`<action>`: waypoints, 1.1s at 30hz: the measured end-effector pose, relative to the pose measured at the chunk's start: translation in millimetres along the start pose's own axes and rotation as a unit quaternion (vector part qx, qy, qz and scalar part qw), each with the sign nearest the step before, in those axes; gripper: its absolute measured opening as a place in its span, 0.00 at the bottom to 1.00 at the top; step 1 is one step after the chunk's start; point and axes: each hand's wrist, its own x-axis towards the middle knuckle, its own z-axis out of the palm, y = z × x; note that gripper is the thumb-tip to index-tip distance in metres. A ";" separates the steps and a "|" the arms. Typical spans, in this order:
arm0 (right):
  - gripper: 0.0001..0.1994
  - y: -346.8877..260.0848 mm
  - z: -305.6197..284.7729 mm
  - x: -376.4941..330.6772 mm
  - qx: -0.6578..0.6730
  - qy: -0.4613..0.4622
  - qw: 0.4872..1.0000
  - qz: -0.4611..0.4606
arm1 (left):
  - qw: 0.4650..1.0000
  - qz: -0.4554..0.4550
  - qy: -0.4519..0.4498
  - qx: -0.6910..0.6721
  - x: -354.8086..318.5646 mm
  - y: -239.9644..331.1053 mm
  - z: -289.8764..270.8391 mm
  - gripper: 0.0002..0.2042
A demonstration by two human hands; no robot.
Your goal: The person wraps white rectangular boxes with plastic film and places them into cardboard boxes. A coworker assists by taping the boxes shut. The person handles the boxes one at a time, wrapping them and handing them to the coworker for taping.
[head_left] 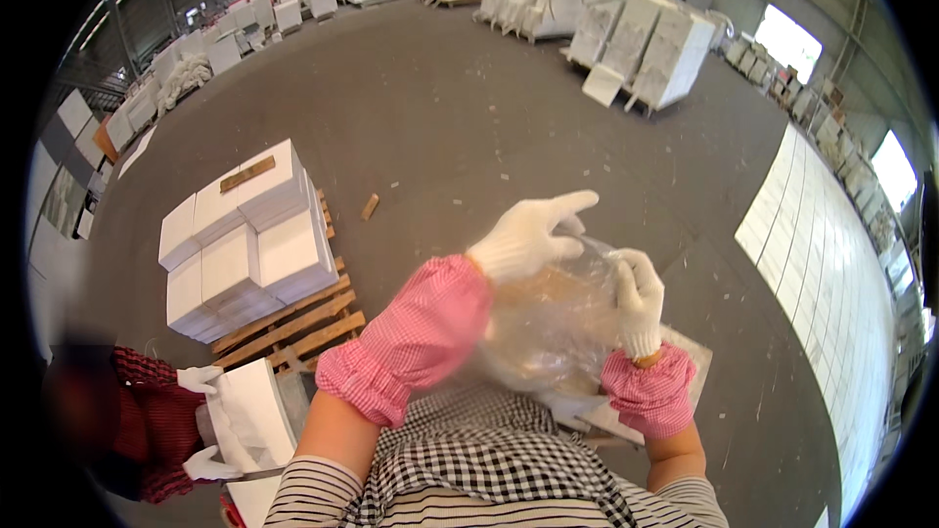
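Both my hands wear white knit gloves, with pink checked sleeve covers on the forearms. A crumpled clear plastic bag point(548, 318) hangs between them in front of my checked apron. My left hand point(523, 240) is at its upper left edge, index finger stretched out, the thumb and other fingers bent at the film. Curled fingers of my right hand point(638, 305) grip the bag's upper right edge. Something brownish shows through the film, too blurred to name. Below the bag, a pale slab point(690, 357) is partly hidden.
White blocks point(230, 264) are stacked on a wooden pallet point(337, 318) at left, a wood piece point(247, 174) on top. A co-worker's gloved hands point(210, 464) hold a white slab point(256, 411) at lower left. Wrapped stacks point(641, 44) stand far right; pale slabs point(812, 225) lie along the right.
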 end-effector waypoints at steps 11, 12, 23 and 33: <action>0.10 -48.9 22.6 39.7 -0.091 -0.119 0.982 -0.117 | 0.994 0.034 0.101 -0.015 -19.7 11.0 -24.2 0.09; 0.12 -61.2 28.4 46.6 -0.131 -0.133 0.972 -0.140 | 0.989 0.047 0.137 -0.015 -25.5 7.8 -32.9 0.07; 0.45 -77.1 127.5 90.8 -0.322 -0.093 0.891 -0.305 | 0.886 0.054 0.309 0.342 -72.4 28.1 -105.4 0.11; 0.34 -97.7 308.7 41.0 -0.218 -0.034 0.876 -0.429 | 0.801 -0.054 0.386 0.454 -173.6 -7.6 -172.7 0.15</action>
